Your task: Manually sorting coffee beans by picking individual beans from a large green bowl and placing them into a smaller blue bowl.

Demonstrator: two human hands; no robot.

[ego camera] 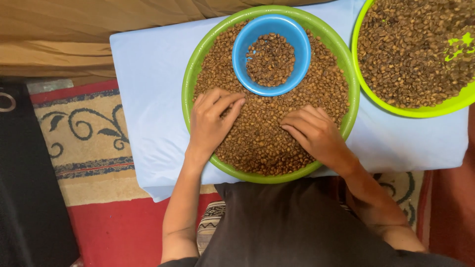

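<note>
work in hand: picking through brown beans spread across a big green basin, both hands down in the heap.
left hand: the left hand lies palm-down on the beans at the basin's left side, fingers bent and drawn close together, tips touching the beans just below the blue bowl; whether a bean is pinched under them i cannot tell.
right hand: the right hand rests on the beans toward the lower right, fingers loosely curled and pointing left, pressed to the heap; nothing seen held, though the undersides are hidden.
blue bowl: it sits inside the green basin near the far rim, on top of the beans, with a small mound of beans covering its floor and most of its wall bare.
second basin: another green basin stands touching the first at the right, on the same pale blue cloth, holding a thick layer of beans with a patch of bare green showing.
done so far: judging by the little mound in the blue bowl, only a small share has been picked out.
left to do: the first basin is covered nearly rim to rim, so most of the sorting looks ahead.
</note>
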